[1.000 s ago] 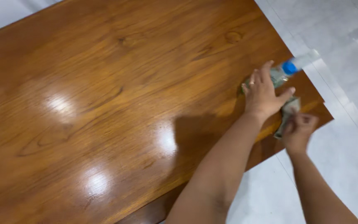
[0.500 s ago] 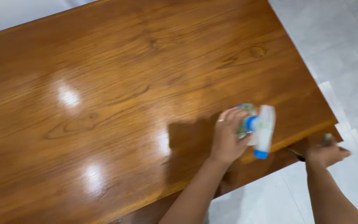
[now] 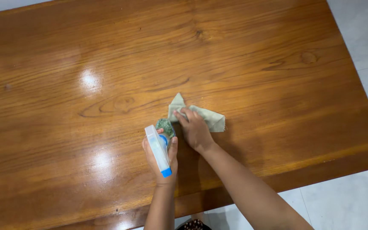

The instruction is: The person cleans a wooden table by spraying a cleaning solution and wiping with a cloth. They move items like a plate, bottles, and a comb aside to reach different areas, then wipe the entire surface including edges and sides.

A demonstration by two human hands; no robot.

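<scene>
Cloth (image 3: 201, 116): a pale green-grey rag, folded and crumpled, is lying on the table (image 3: 64, 55) near the middle of the top, a little toward the near edge.
Right hand (image 3: 195, 130): is pressing down on the cloth's near-left part; fingers (image 3: 184, 116) are lying flat and fairly close together over the fabric, pinning it rather than pinching it. The far-right half of the cloth and one upturned corner are showing free beyond the fingertips.
Bottle (image 3: 158, 147): a spray bottle with a white trigger head and blue tip, clear body with green contents; it is pointing back toward the person, nozzle end nearest the camera.
Left hand (image 3: 160, 159): is wrapping closed around the bottle's neck, thumb on the right side of the head, holding it just above the wood.
Spacing: bottle body and cloth are sitting just beside each other; the two hands are nearly touching.
Step in hand (judgement): wiping the top is looking about to begin, with the cloth placed and the sprayer in hand; no wet patch is showing on the wood.
Next move (judgement): is calling for even palm pressure so the cloth slides flat instead of bunching, and for turning the nozzle away from the body before any squeeze.
Surroundings: glossy brown wood with bright light reflections; pale tiled floor (image 3: 363, 25) is showing at the right.
</scene>
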